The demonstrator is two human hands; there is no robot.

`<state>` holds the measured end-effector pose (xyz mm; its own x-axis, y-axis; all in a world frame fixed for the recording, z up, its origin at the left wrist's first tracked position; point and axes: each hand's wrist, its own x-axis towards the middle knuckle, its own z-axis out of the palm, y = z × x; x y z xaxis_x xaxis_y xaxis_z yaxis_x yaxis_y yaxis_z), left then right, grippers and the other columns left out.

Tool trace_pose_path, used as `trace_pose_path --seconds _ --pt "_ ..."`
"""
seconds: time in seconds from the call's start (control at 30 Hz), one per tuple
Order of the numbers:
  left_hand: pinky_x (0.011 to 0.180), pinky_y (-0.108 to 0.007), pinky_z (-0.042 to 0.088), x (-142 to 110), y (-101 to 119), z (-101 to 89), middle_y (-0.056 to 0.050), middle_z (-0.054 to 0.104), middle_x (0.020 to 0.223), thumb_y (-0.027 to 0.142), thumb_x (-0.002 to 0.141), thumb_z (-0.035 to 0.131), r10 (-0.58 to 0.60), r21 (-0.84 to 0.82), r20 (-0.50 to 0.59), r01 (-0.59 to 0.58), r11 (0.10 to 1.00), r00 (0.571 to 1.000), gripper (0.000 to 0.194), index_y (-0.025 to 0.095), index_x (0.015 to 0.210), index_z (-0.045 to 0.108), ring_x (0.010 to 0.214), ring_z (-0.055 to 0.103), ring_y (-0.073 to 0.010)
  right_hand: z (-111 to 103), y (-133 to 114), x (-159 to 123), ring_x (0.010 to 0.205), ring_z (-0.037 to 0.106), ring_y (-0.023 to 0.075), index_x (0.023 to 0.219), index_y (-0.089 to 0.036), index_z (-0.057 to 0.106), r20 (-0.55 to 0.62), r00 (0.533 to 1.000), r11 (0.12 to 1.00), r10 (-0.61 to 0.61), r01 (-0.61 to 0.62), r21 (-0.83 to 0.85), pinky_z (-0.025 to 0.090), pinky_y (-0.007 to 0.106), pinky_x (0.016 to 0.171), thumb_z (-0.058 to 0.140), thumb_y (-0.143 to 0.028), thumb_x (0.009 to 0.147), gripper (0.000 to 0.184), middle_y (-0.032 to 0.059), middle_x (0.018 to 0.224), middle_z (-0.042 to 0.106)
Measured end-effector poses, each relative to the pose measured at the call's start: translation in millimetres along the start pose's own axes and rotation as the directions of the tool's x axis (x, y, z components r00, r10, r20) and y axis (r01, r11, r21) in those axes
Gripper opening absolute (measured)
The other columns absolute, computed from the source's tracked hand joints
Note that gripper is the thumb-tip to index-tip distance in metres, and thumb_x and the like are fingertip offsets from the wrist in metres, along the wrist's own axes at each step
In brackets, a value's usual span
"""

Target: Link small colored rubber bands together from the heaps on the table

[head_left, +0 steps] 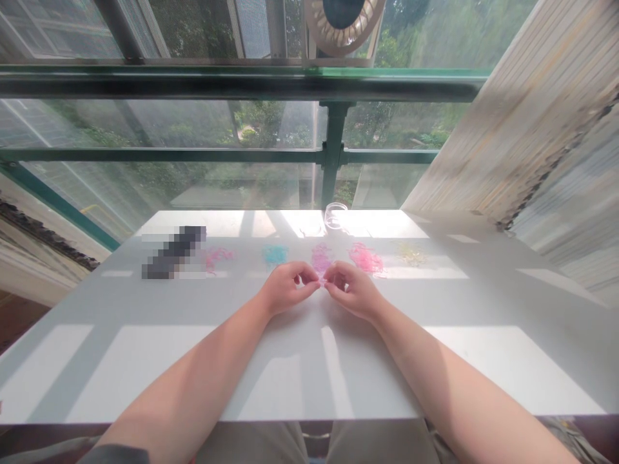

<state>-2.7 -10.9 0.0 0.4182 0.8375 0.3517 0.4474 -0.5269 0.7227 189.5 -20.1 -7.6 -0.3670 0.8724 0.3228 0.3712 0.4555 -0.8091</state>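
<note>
My left hand (290, 287) and my right hand (354, 290) meet over the middle of the white table, thumbs and forefingers pinched together. A tiny pinkish bit seems to show between the fingertips, too small to name. Just beyond them lies a heap of thin purple strands (321, 253), partly hidden by the hands. To its right is a heap of bright pink strands (366, 258), then a sparse heap of pale yellow strands (411, 254). Leftward are a blue heap (275, 254) and a looser pink heap (217, 258).
A clear round cup (336, 216) stands near the far edge of the white table (159, 361). At the left lies a dark, blurred-out object (174, 252). A fan (344, 26) is by the window, behind a green railing (232, 84). A curtain (474, 122) hangs at the right.
</note>
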Motion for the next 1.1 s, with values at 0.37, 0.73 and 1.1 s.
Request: trace_pose_path --seconds 0.37,0.73,1.1 --pt "0.061 -0.023 0.044 -0.5 0.2 -0.6 -0.001 0.067 0.07 0.026 0.074 0.061 0.0 -0.012 -0.012 0.0 1.0 1.0 0.01 0.017 0.077 0.062 0.065 0.06 -0.011 -1.4 -0.4 1.2 0.054 0.043 0.0096 0.075 -0.019 0.054 -0.018 1.0 0.999 -0.025 0.024 -0.044 0.038 0.023 0.053 0.054 -0.015 0.074 0.004 -0.0026 0.063 0.048" --pt "0.059 -0.023 0.045 3.9 -8.9 -3.8 -0.002 0.066 0.072 0.032 0.076 0.056 -0.163 -0.025 -0.206 0.161 0.987 0.965 0.017 0.017 0.079 0.063 0.065 0.059 -0.0129 -9.7 8.2 8.7 0.062 0.047 0.0107 0.066 -0.019 0.063 -0.135 0.987 0.918 0.09 -0.134 -0.374 0.038 0.023 0.058 0.056 -0.009 0.069 0.012 -0.0003 0.071 0.056" --pt "0.058 -0.023 0.045 4.4 -9.6 -4.6 -0.002 0.065 0.071 0.032 0.076 0.056 -0.175 -0.036 -0.21 0.171 0.985 0.962 0.017 0.017 0.079 0.062 0.064 0.059 -0.0127 -10.4 4.1 6.9 0.063 0.049 0.0105 0.068 -0.019 0.067 -0.088 0.992 0.903 0.088 -0.117 -0.413 0.038 0.023 0.058 0.057 -0.008 0.069 0.015 0.0006 0.076 0.06"
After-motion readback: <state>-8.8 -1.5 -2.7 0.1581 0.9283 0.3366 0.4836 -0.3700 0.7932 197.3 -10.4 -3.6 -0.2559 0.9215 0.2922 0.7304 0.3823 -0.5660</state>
